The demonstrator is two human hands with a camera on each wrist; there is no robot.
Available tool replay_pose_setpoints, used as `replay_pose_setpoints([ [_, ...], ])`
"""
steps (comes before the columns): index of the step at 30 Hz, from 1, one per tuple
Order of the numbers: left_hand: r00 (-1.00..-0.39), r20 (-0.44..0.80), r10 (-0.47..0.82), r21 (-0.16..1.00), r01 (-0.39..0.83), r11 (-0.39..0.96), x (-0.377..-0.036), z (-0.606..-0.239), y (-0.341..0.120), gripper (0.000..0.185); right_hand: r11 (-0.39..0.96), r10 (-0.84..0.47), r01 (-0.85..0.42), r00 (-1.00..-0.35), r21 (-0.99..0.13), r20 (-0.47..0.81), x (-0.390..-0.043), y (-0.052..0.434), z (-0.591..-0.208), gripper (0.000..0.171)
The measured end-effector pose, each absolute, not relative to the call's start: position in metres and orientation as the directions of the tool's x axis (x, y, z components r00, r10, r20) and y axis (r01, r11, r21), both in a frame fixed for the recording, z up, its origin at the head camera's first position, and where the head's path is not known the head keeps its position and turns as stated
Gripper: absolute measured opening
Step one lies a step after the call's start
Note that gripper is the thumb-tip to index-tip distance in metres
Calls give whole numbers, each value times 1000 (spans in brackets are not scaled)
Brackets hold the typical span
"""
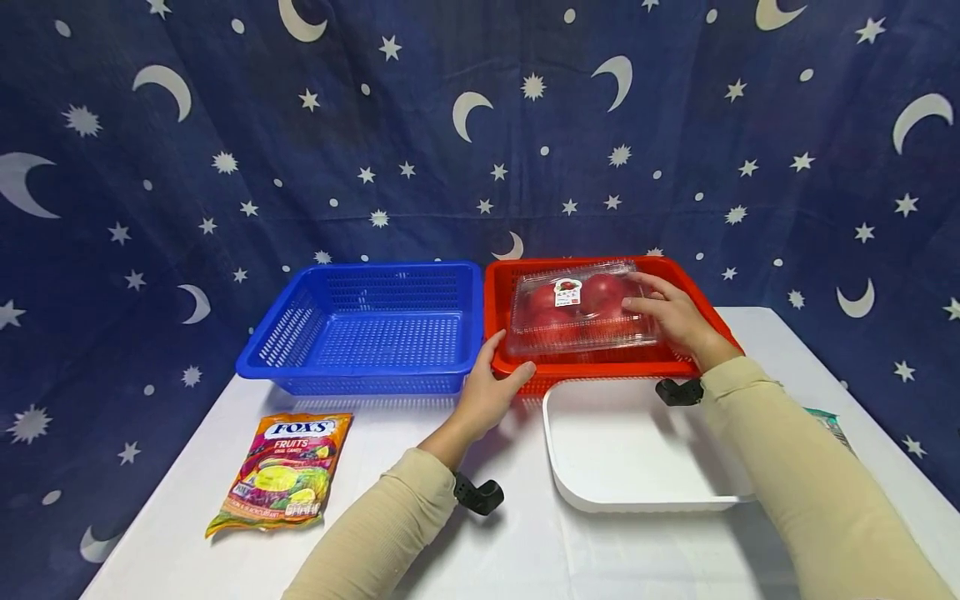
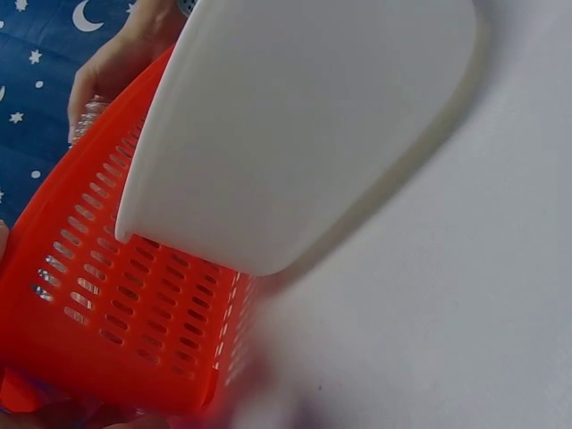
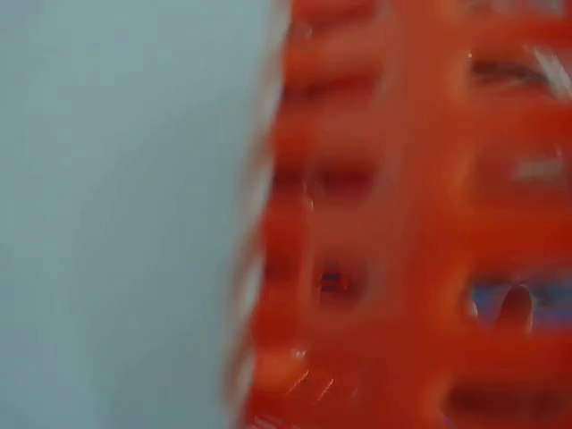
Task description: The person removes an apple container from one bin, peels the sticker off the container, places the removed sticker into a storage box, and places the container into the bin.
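Observation:
A clear plastic clamshell box [image 1: 543, 333] of red round fruit, with a white label on its lid, lies tilted over the red basket [image 1: 678, 367]. My right hand [image 1: 671, 317] grips the box at its right end, fingers bent over the edge. My left hand [image 1: 483, 396] is at the basket's front left corner, thumb and fingers spread, close to the box's near left corner. Whether it touches the box is unclear. In the left wrist view the right hand [image 2: 125, 58] shows beyond the basket. The right wrist view is blurred, showing mostly red slotted plastic.
A blue basket [image 1: 360, 383] stands left of the red one. In front of it lies an orange candy bag [image 1: 285, 475]. A white tray [image 1: 637, 442] sits before the red basket, under the right forearm. Part of a teal packet [image 1: 828, 423] shows at right.

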State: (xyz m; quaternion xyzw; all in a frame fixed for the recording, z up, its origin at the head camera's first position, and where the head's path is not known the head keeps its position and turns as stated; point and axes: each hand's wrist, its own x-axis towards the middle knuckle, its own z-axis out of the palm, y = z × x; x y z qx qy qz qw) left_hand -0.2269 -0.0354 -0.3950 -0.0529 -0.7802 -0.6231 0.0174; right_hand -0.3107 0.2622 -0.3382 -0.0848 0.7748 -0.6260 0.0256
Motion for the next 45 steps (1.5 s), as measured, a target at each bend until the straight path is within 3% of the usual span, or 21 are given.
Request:
replay_pose_setpoints([
  [3, -994, 89, 59, 971, 100, 215, -227, -396, -35, 74, 85, -152, -147, -979, -985, 133, -310, 257, -340, 58],
  [7, -994, 89, 56, 971, 99, 216, -228, -397, -35, 74, 57, -166, -172, -973, -983, 160, -309, 255, -339, 60],
  [14, -993, 102, 64, 969, 113, 220, -227, -396, -34, 74, 35, -302, -24, -953, -999, 12, -310, 254, -334, 76],
  [19, -992, 104, 73, 967, 118, 227, -228, -397, -34, 74, 55, -335, -3, -942, -998, -15, -310, 253, -331, 78],
  [23, -992, 106, 69, 965, 120, 234, -228, -398, -34, 74, 79, -325, 5, -945, -997, -30, -310, 254, -330, 79],
  [31, -991, 108, 76, 968, 122, 219, -228, -398, -35, 73, -43, -281, 25, -960, -999, -12, -310, 251, -333, 74],
  [38, -991, 107, 76, 969, 121, 216, -227, -399, -36, 74, -52, -214, 44, -976, -998, -32, -307, 248, -333, 70],
  [45, -992, 101, 73, 968, 115, 223, -227, -397, -37, 76, -227, -149, -20, -987, -974, 55, -301, 253, -333, 65],
])
